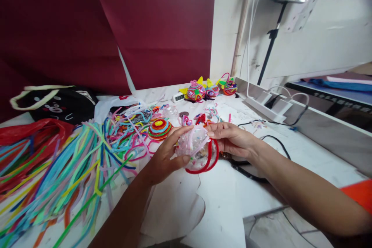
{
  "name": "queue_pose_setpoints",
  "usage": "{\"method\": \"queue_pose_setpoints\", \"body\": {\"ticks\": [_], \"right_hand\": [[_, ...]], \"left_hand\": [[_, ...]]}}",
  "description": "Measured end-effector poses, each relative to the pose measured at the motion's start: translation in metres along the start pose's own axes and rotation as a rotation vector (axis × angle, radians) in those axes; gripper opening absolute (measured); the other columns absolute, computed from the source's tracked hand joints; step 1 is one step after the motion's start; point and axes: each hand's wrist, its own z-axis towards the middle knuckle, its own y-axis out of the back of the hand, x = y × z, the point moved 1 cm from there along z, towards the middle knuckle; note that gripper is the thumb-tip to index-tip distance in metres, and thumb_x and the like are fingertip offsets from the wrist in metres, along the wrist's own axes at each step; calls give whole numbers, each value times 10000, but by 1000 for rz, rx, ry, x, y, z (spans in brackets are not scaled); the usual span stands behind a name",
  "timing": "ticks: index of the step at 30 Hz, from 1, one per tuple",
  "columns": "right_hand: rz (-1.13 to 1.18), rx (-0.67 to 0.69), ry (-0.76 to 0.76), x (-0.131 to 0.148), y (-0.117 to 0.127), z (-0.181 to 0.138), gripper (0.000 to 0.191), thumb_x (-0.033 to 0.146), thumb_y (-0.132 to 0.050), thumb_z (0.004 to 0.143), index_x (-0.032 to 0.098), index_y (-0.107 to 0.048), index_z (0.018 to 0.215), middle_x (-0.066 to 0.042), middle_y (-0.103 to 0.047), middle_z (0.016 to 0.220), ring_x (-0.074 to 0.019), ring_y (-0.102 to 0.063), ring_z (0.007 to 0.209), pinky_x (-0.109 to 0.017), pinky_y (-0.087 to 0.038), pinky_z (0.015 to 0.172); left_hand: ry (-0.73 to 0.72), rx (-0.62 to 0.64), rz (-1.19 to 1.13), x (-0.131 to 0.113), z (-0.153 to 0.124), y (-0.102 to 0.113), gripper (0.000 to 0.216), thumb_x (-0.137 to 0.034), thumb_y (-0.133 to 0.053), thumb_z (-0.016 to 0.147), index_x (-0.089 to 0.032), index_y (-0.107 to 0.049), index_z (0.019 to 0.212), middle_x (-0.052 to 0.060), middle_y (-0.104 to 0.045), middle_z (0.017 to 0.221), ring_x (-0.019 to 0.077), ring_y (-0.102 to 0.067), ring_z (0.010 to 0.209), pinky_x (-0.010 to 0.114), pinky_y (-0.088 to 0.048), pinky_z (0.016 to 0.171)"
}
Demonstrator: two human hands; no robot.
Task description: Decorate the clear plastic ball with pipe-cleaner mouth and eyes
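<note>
Clear ball (200, 152), bag (52, 124) of pipe cleaners (19, 168)

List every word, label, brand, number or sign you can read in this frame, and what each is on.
None reads clearly.
Black strip, far right: pale characters, too blurred to read.
Small white device: dark display, too small to read.
White bag: red mark, too small to make out.
Black bag: a drawn face, no readable text.

A dark red sheet (157, 27) covers the upper left, a pale wall (343, 27) fills the upper right behind a black pole (269, 54), and a white table (215, 217) meets pale floor (270, 228) at lower right.
</note>
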Motion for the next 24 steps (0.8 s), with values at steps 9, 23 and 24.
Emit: {"method": "queue_pose_setpoints", "body": {"ticks": [9,23,24], "right_hand": [[-15,10,3,-1,-1,0,220,192,-820,666,92,-691,813,-28,-697,709,-113,-666,621,-234,-576,665],[-8,-8,-16,1,-2,-1,278,204,-842,657,82,-715,872,-47,-729,745,-112,-678,612,-216,-581,635],[-8,-9,-17,1,-3,-1,282,204,-844,655,81,-714,873,-47,-729,744,-112,-679,611,-215,-581,632]], "left_hand": [[-51,9,112,-2,1,0,569,-419,-653,833,-355,-497,1376,58,-442,1378,328,-389,1305,455,-271,1118],[-46,1,127,-3,1,0,572,-447,-663,810,-312,-532,1350,76,-484,1351,337,-433,1272,454,-312,1092],[-35,8,101,-2,1,0,576,-445,-664,808,-315,-527,1352,75,-499,1346,333,-460,1250,457,-322,1085]]}}
